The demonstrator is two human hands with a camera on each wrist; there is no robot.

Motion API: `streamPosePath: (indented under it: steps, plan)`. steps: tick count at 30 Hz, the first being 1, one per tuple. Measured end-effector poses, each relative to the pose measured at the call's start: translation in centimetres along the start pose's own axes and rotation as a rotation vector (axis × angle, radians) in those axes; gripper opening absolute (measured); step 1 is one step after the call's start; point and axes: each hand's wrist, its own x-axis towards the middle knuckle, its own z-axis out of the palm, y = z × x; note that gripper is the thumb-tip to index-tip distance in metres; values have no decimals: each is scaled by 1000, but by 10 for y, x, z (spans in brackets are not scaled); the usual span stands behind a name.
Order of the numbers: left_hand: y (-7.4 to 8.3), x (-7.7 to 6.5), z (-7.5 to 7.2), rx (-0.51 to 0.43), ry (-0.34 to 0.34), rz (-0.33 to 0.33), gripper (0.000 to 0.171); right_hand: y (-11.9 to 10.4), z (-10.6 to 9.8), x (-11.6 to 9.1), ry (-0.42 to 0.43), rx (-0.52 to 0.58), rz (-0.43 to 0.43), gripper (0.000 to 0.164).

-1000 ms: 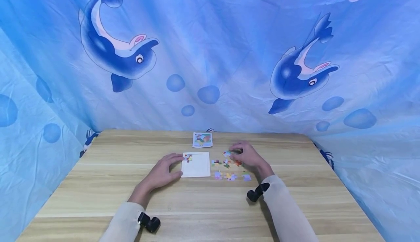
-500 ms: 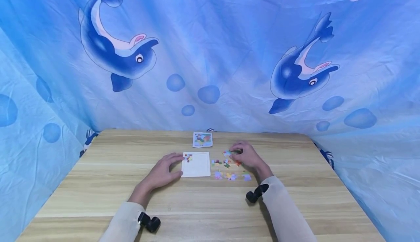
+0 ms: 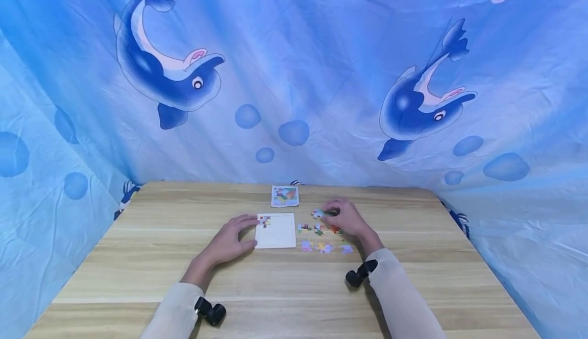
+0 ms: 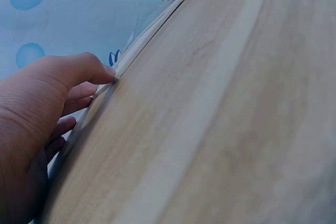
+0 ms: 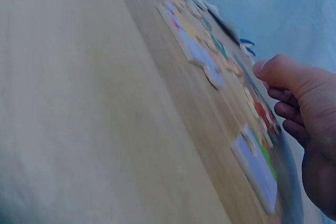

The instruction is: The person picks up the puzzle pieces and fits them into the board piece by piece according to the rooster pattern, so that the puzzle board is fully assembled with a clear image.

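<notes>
My right hand is at the far right of the loose pieces. Its thumb and forefinger pinch a light-blue jigsaw puzzle piece at its right edge; in the right wrist view the thumb hides it. My left hand rests against the left side of a white puzzle tray, fingers near its upper left corner and thumb at its lower left. Two or three joined pieces lie in the tray's upper left corner.
Several loose pieces lie in rows between the tray and my right hand. A picture card with a colourful bird lies behind the tray on the wooden table. A blue dolphin curtain hangs behind the table.
The light-blue piece at my right fingertips has shifted slightly. My left hand stays at the tray, and the view has drifted a little.
</notes>
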Motion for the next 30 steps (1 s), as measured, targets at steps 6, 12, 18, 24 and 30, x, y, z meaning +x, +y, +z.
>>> streamPosePath:
  steps: [6,12,18,24,30]
  plan:
    - [0,1,0,4,3,2,58,-12,11,8,-22,25,-42,28]
    - [0,0,2,-1,-1,-2,58,-26,28,14,-60,33,-80,26]
    - [0,-3,4,-7,2,-18,57,-42,44,18,-130,73,-80,28]
    - [0,-1,4,7,6,-14,57,-56,56,25,-150,74,-88,29]
    - [1,0,1,17,10,-12,57,-65,69,33,-153,29,-136,28]
